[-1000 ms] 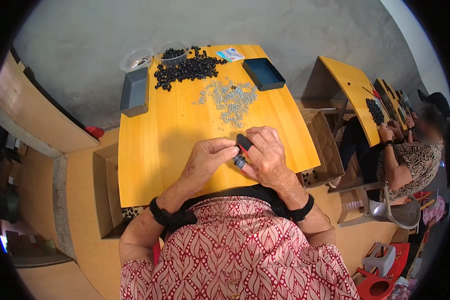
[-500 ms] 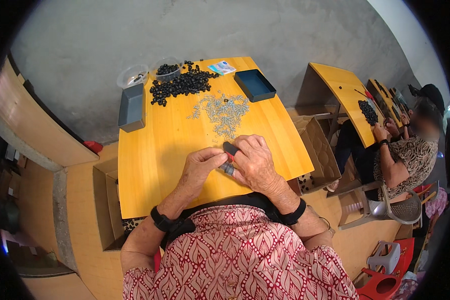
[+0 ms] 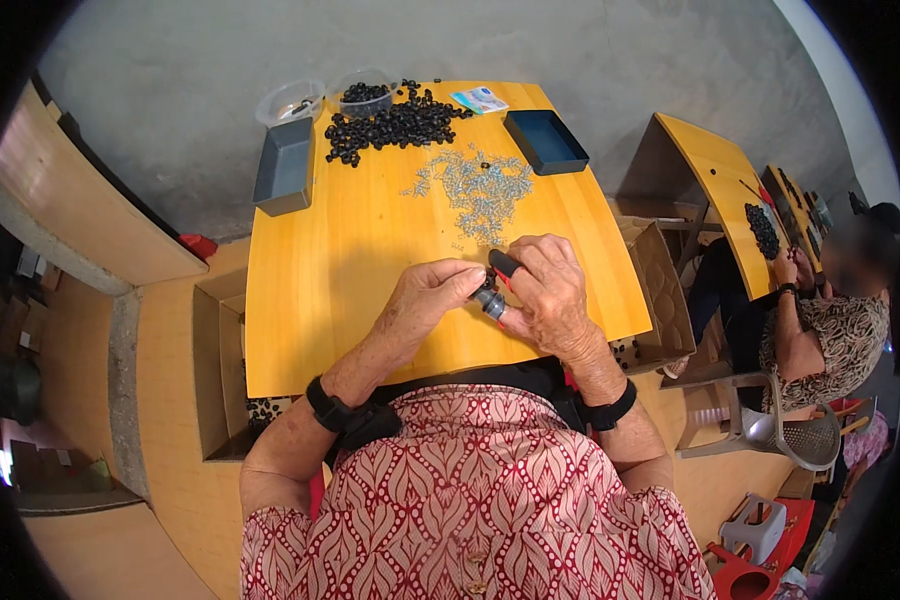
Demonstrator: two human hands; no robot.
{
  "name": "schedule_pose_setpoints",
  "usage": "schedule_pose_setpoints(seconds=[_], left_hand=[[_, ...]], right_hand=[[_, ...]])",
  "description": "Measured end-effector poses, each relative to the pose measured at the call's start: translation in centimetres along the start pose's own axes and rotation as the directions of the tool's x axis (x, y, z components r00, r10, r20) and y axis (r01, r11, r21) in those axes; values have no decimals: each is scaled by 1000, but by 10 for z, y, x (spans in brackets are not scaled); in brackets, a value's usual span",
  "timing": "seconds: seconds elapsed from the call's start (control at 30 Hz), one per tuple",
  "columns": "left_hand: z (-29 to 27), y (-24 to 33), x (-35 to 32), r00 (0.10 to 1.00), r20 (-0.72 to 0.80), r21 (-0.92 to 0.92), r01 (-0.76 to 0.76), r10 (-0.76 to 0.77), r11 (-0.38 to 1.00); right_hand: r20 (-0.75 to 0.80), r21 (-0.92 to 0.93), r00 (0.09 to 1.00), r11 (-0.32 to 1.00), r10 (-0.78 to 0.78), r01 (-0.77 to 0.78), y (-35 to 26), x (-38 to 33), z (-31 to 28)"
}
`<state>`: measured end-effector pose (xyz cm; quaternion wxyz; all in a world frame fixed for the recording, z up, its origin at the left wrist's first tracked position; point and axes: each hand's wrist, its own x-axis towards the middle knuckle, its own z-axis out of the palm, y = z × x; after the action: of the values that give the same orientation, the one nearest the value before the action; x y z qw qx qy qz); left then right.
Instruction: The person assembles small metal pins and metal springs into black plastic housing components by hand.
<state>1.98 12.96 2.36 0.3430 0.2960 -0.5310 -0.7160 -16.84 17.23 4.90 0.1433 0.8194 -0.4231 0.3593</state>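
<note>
Over the near part of the yellow wooden table (image 3: 300, 330), my two hands meet at their fingertips. My left hand (image 3: 425, 305) is closed in a pinch, thumb against index finger, at a small black part (image 3: 488, 281) mostly hidden by the fingers. From the other side my right hand (image 3: 555, 300) closes on the same spot. Its index finger wears a black-and-red finger cover (image 3: 504, 264), its thumb a dark grey cover (image 3: 489, 302). Just beyond the hands lies a spread of small silvery metal pieces (image 3: 485, 190). Farther back is a heap of small black parts (image 3: 395, 125).
A grey tray (image 3: 285, 165) and clear plastic tubs (image 3: 290, 103) stand at the far left, a dark blue tray (image 3: 547, 143) at the far right. Cardboard boxes (image 3: 215, 370) flank the table. To the right, another person (image 3: 820, 320) works at a second table (image 3: 710, 180).
The whole view has shifted, so table and hands appear higher and farther right. The hands stay together at the fingertips, with only slight finger movement.
</note>
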Motion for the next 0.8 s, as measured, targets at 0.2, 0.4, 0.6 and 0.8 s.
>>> schedule_pose_setpoints(seconds=[0.2, 0.4, 0.6, 0.8], left_hand=[[-1, -1, -2, 998, 54, 47, -23, 21, 999], [4, -1, -6, 996, 27, 81, -92, 90, 992], [2, -3, -4, 996, 2, 87, -94, 95, 992], [-2, -7, -1, 998, -2, 93, -57, 58, 994]], right_hand=[[-16, 1, 1000, 1000, -16, 17, -2, -1, 2], [-52, 29, 998, 999, -42, 44, -7, -2, 5], [-56, 38, 997, 998, -55, 57, -8, -4, 12], [-43, 14, 998, 999, -38, 38, -9, -6, 14]])
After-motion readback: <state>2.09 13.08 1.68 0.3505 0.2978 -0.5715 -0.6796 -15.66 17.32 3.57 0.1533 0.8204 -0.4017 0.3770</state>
